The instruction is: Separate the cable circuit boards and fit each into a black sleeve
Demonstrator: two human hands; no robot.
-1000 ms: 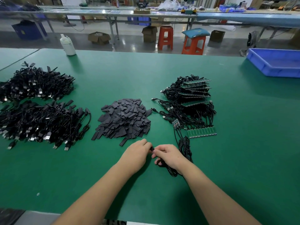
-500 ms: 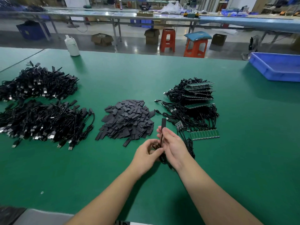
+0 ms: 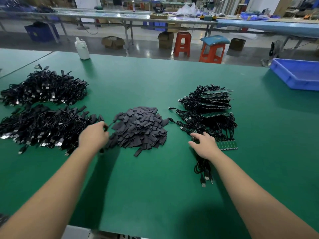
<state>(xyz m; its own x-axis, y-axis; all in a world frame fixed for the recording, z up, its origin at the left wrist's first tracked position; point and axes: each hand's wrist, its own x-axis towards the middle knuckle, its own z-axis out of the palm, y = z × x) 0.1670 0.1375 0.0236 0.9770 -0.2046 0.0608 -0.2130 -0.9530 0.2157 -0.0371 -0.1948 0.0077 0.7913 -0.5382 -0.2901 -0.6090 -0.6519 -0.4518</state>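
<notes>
My left hand (image 3: 94,137) grips a black sleeved cable (image 3: 108,126) between the heap of finished cables (image 3: 43,125) and the pile of black sleeves (image 3: 141,128). The cable is blurred and partly hidden by my fingers. My right hand (image 3: 203,145) hovers with fingers spread over a bundle of black cables (image 3: 203,168). Just right of that hand lies a strip of joined green circuit boards (image 3: 227,145). Behind it stands a stack of board panels with their cables (image 3: 214,104).
A second heap of sleeved cables (image 3: 43,87) lies at the far left. A white bottle (image 3: 82,49) stands at the table's far edge and a blue bin (image 3: 296,73) at the far right. The green table (image 3: 155,187) lies bare near me.
My hands have parted. The left one carried the sleeved cable leftward to the finished heap, and the right one let go and moved right over the cable bundle.
</notes>
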